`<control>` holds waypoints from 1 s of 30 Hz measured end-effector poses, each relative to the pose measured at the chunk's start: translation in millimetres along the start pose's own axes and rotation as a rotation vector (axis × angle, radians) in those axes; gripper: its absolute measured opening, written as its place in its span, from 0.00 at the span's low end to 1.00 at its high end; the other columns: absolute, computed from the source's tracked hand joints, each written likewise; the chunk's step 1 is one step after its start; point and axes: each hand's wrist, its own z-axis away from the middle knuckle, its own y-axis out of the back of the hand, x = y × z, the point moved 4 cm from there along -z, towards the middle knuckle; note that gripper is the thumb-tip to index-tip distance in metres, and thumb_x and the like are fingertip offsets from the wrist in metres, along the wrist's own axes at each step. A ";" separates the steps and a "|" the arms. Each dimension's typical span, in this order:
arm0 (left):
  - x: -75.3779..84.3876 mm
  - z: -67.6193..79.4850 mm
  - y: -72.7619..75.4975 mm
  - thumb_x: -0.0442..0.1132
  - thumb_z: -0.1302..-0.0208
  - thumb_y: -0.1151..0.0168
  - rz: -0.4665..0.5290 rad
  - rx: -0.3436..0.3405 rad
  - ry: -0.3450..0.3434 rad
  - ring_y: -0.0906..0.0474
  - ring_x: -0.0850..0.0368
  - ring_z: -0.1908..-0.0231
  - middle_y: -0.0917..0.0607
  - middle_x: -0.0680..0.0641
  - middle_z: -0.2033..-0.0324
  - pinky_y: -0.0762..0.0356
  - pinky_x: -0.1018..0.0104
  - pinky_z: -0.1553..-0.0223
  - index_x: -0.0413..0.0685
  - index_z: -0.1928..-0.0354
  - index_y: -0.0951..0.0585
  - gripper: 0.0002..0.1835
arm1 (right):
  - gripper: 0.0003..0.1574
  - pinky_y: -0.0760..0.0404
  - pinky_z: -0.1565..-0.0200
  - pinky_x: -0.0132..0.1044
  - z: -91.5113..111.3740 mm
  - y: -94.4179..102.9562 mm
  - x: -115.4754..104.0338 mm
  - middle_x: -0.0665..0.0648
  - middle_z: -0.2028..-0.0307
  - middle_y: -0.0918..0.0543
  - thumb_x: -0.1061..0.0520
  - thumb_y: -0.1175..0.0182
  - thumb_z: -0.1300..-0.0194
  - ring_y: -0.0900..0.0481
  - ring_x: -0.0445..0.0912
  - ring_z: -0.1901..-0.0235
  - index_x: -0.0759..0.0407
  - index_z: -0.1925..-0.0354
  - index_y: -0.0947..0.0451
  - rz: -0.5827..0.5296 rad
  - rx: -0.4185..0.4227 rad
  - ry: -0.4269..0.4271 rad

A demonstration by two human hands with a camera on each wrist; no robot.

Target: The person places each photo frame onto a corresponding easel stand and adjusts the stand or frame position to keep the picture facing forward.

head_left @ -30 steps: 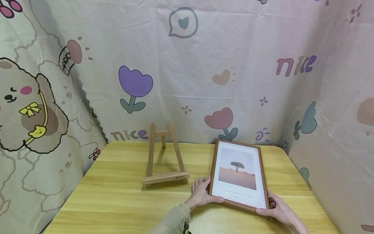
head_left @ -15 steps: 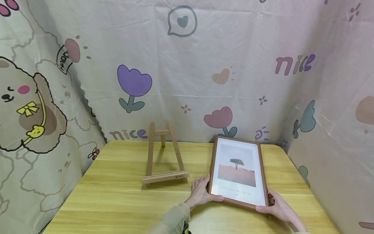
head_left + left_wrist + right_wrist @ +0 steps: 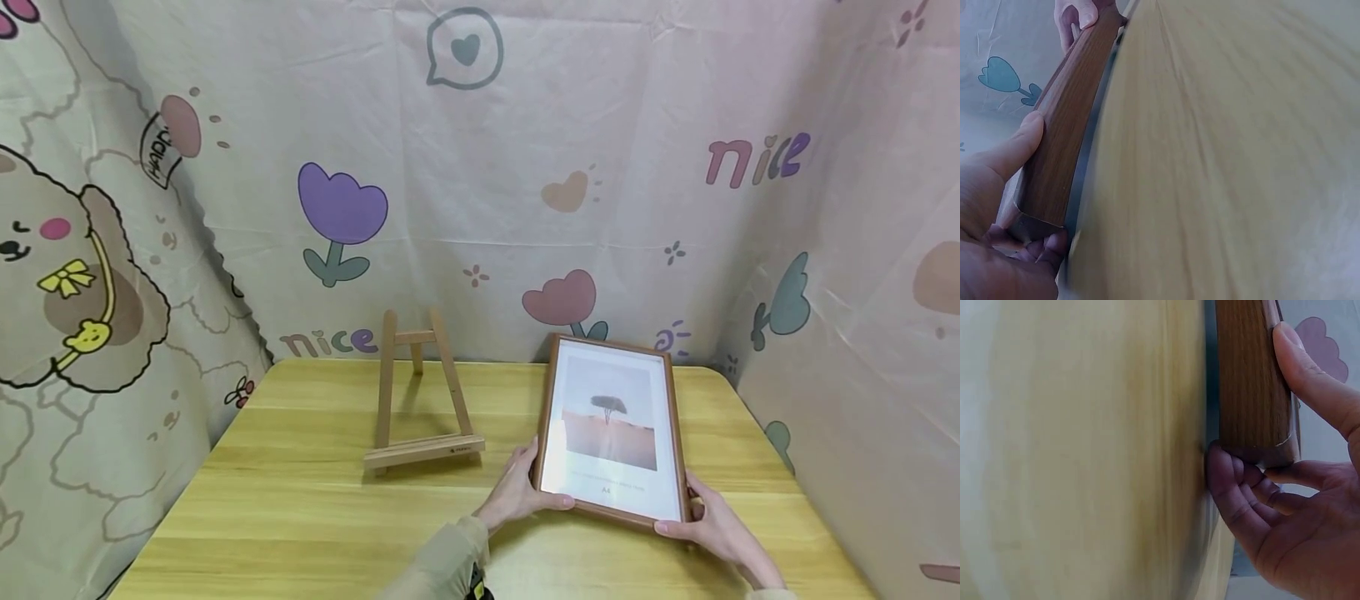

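While a wooden tabletop easel (image 3: 423, 452) stands on the surface (image 3: 300, 500), the left hand (image 3: 517, 493) grips the near-left corner of the framed tree print (image 3: 609, 433) beyond it; the right hand (image 3: 716, 521) grips the near-right corner. This looks like a 2-handed lift; the next move probably calls for steady, matched support.

The left sleeve (image 3: 442, 560) is beige; its marking (image 3: 477, 587), black-and-yellow.
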 end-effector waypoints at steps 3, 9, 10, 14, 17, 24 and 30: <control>0.4 -0.6 0.5 0.52 0.53 0.18 -0.005 0.004 -0.002 0.41 0.26 0.29 0.43 0.24 0.27 0.36 0.34 0.31 0.38 0.21 0.49 0.65 | 0.74 0.19 0.68 0.34 0.3 0.5 0.1 0.80 0.42 0.27 0.53 0.22 0.48 0.21 0.49 0.59 0.77 0.24 0.61 -0.007 0.020 -0.003; 1.5 -1.7 0.6 0.51 0.54 0.17 -0.017 0.024 -0.015 0.38 0.28 0.30 0.40 0.25 0.28 0.35 0.35 0.31 0.38 0.21 0.49 0.65 | 0.73 0.19 0.68 0.33 1.8 1.9 0.0 0.75 0.44 0.24 0.53 0.21 0.49 0.20 0.51 0.58 0.76 0.24 0.58 0.021 0.052 0.025; 1.7 -1.9 0.5 0.51 0.54 0.17 -0.019 0.028 -0.018 0.37 0.28 0.31 0.39 0.25 0.29 0.34 0.36 0.32 0.38 0.21 0.49 0.65 | 0.73 0.19 0.67 0.33 1.8 2.1 0.0 0.76 0.43 0.25 0.53 0.21 0.49 0.20 0.52 0.57 0.76 0.24 0.58 0.027 0.054 0.031; 2.4 -2.6 -0.1 0.51 0.55 0.17 -0.030 0.040 -0.026 0.34 0.31 0.32 0.36 0.27 0.30 0.32 0.37 0.32 0.39 0.21 0.49 0.66 | 0.73 0.19 0.63 0.31 1.7 2.9 0.3 0.78 0.39 0.27 0.52 0.21 0.49 0.19 0.55 0.53 0.78 0.24 0.58 0.065 0.073 0.049; 3.0 -2.7 -0.5 0.51 0.55 0.17 -0.032 0.047 -0.020 0.37 0.28 0.30 0.39 0.25 0.29 0.34 0.35 0.32 0.40 0.21 0.50 0.66 | 0.74 0.20 0.62 0.31 1.5 3.3 0.9 0.77 0.39 0.27 0.51 0.21 0.49 0.20 0.55 0.52 0.79 0.25 0.57 0.088 0.083 0.049; 4.4 -2.2 -1.2 0.51 0.54 0.17 -0.025 0.069 -0.013 0.45 0.24 0.27 0.47 0.22 0.26 0.38 0.30 0.32 0.42 0.20 0.50 0.65 | 0.72 0.22 0.63 0.31 0.4 3.3 -0.4 0.72 0.43 0.24 0.50 0.20 0.51 0.21 0.51 0.56 0.74 0.24 0.53 0.111 0.121 0.064; 4.6 -3.5 0.2 0.52 0.53 0.18 -0.046 0.096 -0.047 0.40 0.26 0.29 0.42 0.26 0.27 0.35 0.32 0.33 0.41 0.20 0.50 0.65 | 0.68 0.22 0.65 0.31 0.5 2.7 -3.8 0.67 0.49 0.21 0.53 0.18 0.53 0.21 0.47 0.59 0.70 0.25 0.47 0.115 0.199 0.151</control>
